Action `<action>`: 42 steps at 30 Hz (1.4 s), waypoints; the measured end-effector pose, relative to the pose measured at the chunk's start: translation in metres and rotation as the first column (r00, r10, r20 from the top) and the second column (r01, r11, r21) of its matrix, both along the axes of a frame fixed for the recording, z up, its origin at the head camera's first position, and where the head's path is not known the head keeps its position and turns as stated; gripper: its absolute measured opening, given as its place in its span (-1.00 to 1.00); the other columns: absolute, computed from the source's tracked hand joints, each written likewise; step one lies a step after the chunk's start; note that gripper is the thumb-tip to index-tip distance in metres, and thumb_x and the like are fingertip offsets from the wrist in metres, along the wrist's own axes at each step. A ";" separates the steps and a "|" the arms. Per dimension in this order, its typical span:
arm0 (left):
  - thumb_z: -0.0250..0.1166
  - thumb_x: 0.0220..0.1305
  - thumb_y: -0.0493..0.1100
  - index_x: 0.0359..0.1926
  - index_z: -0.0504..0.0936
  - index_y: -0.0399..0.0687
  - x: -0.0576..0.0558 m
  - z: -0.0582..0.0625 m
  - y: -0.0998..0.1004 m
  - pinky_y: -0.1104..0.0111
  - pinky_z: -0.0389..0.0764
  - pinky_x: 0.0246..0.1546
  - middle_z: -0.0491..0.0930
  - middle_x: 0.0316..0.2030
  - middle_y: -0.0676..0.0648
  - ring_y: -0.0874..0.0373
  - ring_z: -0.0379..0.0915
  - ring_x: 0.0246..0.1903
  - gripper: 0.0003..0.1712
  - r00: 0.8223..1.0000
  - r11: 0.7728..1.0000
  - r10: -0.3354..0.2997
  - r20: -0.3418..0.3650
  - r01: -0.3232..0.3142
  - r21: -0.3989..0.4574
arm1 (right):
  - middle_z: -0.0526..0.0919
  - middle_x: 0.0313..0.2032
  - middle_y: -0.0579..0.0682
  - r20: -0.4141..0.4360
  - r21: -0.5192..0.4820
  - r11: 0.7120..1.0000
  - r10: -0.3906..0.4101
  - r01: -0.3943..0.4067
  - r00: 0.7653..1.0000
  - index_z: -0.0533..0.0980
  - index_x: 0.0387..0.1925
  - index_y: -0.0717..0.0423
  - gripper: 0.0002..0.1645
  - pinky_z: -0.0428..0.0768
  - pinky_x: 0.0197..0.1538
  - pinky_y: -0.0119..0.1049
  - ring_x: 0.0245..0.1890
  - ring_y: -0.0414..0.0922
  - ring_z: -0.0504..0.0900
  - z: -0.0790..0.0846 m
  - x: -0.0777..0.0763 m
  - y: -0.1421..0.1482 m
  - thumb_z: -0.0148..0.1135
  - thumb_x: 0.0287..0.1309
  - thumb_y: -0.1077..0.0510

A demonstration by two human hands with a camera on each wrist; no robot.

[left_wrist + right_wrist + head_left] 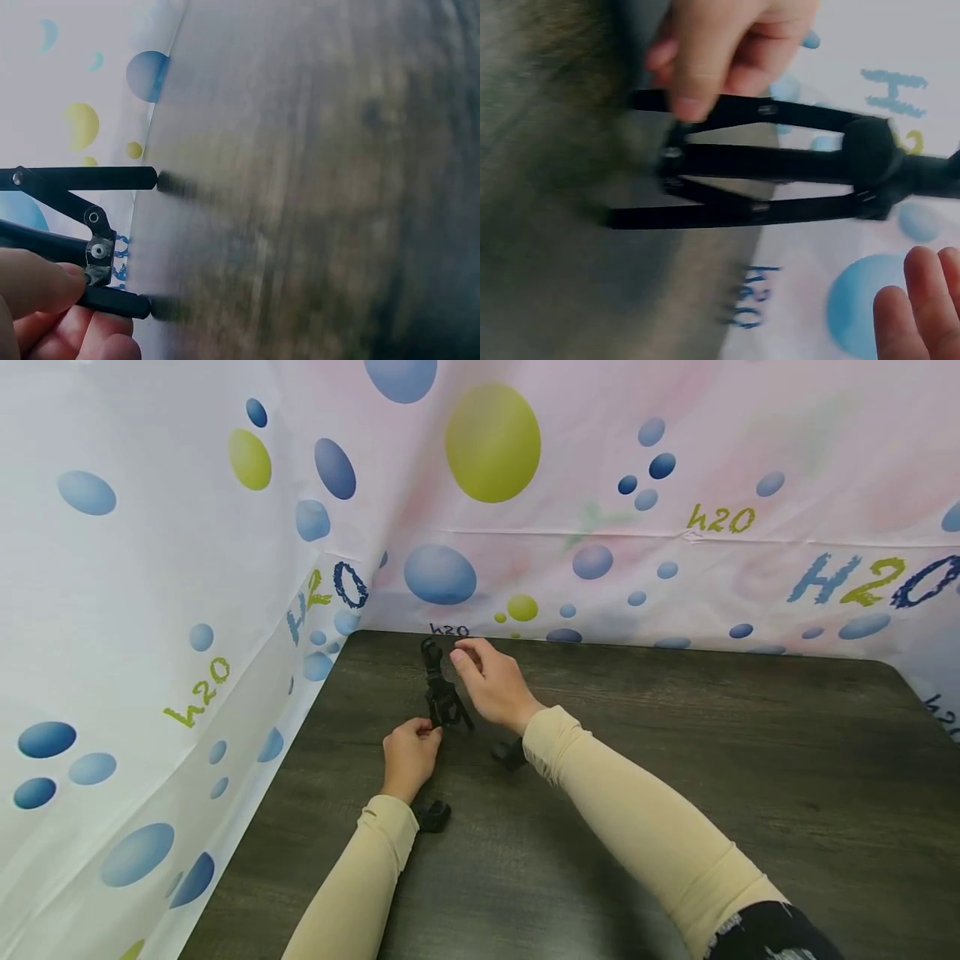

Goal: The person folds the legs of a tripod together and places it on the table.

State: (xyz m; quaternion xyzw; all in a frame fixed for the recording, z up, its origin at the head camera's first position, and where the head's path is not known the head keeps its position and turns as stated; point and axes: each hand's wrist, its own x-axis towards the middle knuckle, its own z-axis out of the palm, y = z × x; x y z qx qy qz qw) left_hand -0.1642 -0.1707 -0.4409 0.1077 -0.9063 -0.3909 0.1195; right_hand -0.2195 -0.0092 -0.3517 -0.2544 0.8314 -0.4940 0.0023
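Pinching a black folding tripod with slim straight legs and metal rivets (442,700) low down: left hand (411,756), thumb on one side, curled fingers on the other. Grip is at the bottom end of one leg, right by the riveted lower bracket (98,251) that ties the struts to the centre column (765,161).

Tripod sits near the far left corner of the dark wood-grain counter (712,777), roughly upright, head end up, legs partly spread. Feet are at the counter or just over it; can't tell which. Round black joint (870,148) sits above the legs, narrower black neck beyond it.

Right hand (495,685) is up beside the tripod's upper part, on its right. Fingers loosely extended, gripping nothing; right wrist view shows fingertips apart from the neck.

Both forearms in pale yellow fabric sleeves (637,810), dark patterned cloth (772,935) above the right one. Black wrist-worn unit (433,817) at the left wrist, similar one at the right.

Behind and to the left: white sheet (150,577) printed with blue and lime dots plus "h2o" lettering, meeting the counter edge.
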 end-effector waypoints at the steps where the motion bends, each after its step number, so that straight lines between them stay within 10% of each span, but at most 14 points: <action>1: 0.33 0.34 -0.24 -0.15 0.72 -0.32 0.000 0.000 0.000 0.13 0.68 -0.25 0.73 -0.30 -0.19 -0.02 0.69 -0.29 -0.81 1.000 1.000 0.003 0.003 -0.003 0.001 | 0.60 0.00 0.07 0.006 -0.006 1.000 -0.019 0.020 1.000 0.36 0.33 0.19 -0.49 0.54 0.05 -0.09 -0.05 -0.04 0.60 -0.005 0.001 0.003 -0.15 0.59 -0.01; 15: 0.34 0.32 -0.24 -0.15 0.72 -0.32 0.002 0.003 0.001 0.13 0.67 -0.23 0.73 -0.30 -0.17 -0.02 0.69 -0.29 -0.81 1.000 1.000 0.012 -0.008 -0.012 0.005 | 0.69 -0.18 0.03 0.037 0.160 0.985 -0.078 0.071 0.996 0.61 0.04 0.21 -0.73 0.60 -0.08 -0.13 -0.20 -0.07 0.64 -0.066 0.010 0.009 0.14 0.44 0.19; 42: 0.34 0.31 -0.30 -0.14 0.72 -0.36 0.002 0.006 0.001 0.15 0.68 -0.28 0.73 -0.31 -0.19 -0.01 0.70 -0.30 -0.82 0.995 1.000 0.000 -0.097 -0.001 -0.013 | 0.71 -0.17 0.06 0.031 0.194 0.976 -0.102 0.094 0.994 0.61 0.02 0.25 -0.75 0.62 -0.03 -0.12 -0.17 -0.05 0.68 -0.081 0.016 -0.001 0.21 0.36 0.26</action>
